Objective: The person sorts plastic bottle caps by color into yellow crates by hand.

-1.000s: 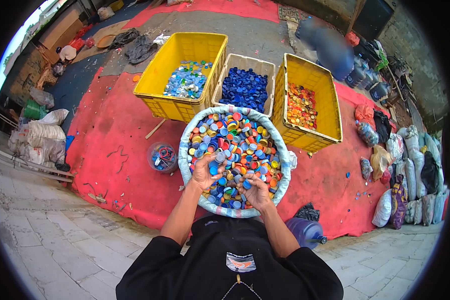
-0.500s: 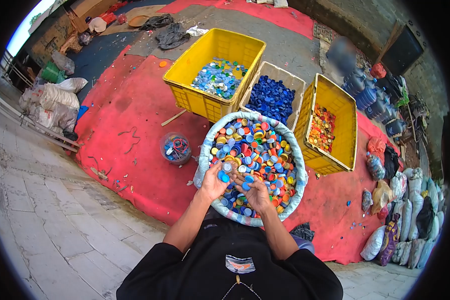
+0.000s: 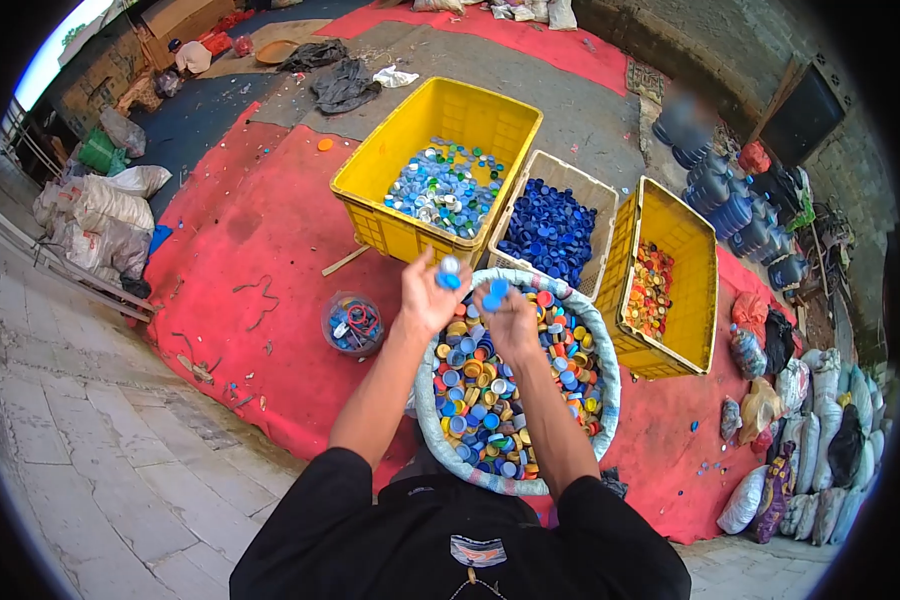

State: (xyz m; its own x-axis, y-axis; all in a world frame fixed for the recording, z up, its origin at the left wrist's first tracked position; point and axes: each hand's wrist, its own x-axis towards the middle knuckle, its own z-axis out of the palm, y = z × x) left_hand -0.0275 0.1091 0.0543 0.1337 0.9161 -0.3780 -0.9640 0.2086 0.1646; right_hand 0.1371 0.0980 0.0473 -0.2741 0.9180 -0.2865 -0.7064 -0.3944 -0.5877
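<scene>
Red matting (image 3: 300, 210) lies beside grey paving (image 3: 120, 440), under yellow crates (image 3: 378, 222).

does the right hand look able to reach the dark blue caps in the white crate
Probably yes: the dark blue caps lie uncovered, with just the basket rim between crate and right hand, though that hand holds light blue caps.
</scene>
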